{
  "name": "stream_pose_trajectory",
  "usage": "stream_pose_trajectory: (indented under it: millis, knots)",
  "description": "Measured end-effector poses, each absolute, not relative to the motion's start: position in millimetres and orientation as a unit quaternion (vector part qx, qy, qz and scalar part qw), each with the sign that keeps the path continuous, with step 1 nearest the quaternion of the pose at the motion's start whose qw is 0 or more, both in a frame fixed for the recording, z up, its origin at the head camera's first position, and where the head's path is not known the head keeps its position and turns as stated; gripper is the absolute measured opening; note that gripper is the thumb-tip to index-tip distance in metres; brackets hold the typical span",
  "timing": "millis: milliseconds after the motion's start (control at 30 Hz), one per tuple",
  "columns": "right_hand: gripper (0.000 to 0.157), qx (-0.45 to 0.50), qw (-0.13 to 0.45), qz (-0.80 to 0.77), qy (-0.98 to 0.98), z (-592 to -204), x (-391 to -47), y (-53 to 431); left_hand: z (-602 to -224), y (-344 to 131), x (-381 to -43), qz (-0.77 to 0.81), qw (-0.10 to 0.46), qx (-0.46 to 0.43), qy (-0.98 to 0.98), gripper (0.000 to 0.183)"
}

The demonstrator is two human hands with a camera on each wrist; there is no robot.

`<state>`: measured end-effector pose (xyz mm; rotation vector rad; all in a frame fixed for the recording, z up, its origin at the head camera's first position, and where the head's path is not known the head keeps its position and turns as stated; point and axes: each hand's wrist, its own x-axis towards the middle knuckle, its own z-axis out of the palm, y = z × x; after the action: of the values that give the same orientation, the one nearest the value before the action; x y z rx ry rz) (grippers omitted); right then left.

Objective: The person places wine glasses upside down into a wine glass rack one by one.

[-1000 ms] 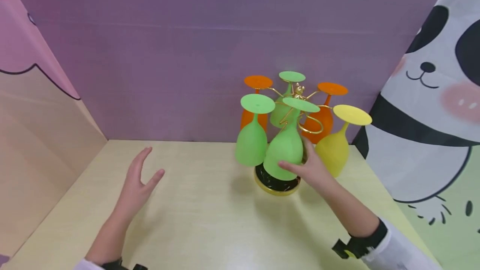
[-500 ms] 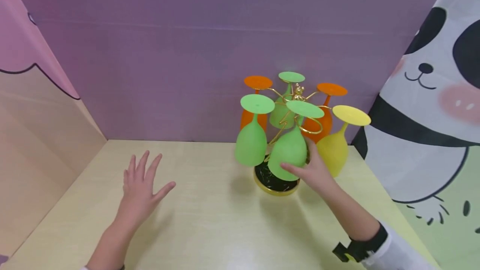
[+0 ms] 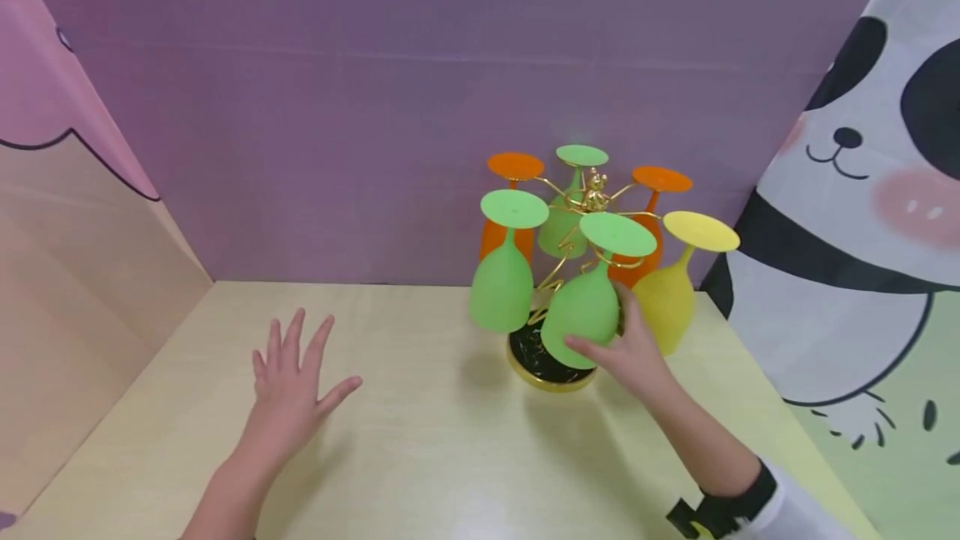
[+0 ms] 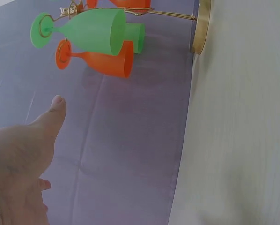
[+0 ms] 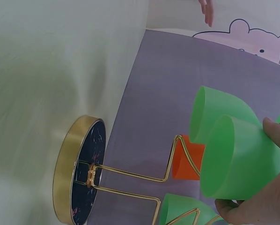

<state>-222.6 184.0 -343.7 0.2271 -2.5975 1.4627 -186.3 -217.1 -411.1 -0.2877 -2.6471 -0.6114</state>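
My right hand (image 3: 637,357) grips the bowl of a light green goblet (image 3: 581,319), held upside down and slightly tilted. The goblet's foot is beside a looped arm of the gold rack (image 3: 595,190); whether the stem sits inside the loop is hard to tell. In the right wrist view, thumb and fingers stand on opposite sides of the green bowl (image 5: 243,159). Another green goblet (image 3: 502,290) hangs to its left and a yellow goblet (image 3: 666,307) to its right. My left hand (image 3: 288,394) hovers over the table, fingers spread, touching nothing.
Behind hang two orange goblets (image 3: 516,165) and a further green goblet (image 3: 582,155), all upside down. The rack's round black base (image 3: 551,372) with gold rim stands on the pale table (image 3: 390,440). A purple backdrop (image 3: 337,148) rises at the back, a panda-print panel (image 3: 847,232) at right.
The gripped green goblet has moved right and slightly down in the head view, its foot tilting toward me. My left hand has shifted right and spread its fingers. The other goblets stay put.
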Motion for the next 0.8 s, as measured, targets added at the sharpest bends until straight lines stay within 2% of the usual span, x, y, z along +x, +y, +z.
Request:
stream_pose_trajectory:
  millis: [133,367,800]
  knots:
    - [0.107,0.072,0.088,0.485,-0.867,-347.1,-218.8,184.0,-411.3,-214.1,-185.2,-0.221,0.198,-0.104,-0.949,0.083]
    - [0.104,0.076,0.116,0.485,-0.863,-353.3,-213.0,184.3,-413.1,-209.8,-185.1,-0.236,0.148,-0.106,-0.955,0.083]
    - [0.102,0.057,0.134,0.484,-0.863,-358.2,-205.8,183.5,-415.3,-199.6,-182.2,-0.246,0.145,-0.125,-0.950,0.084]
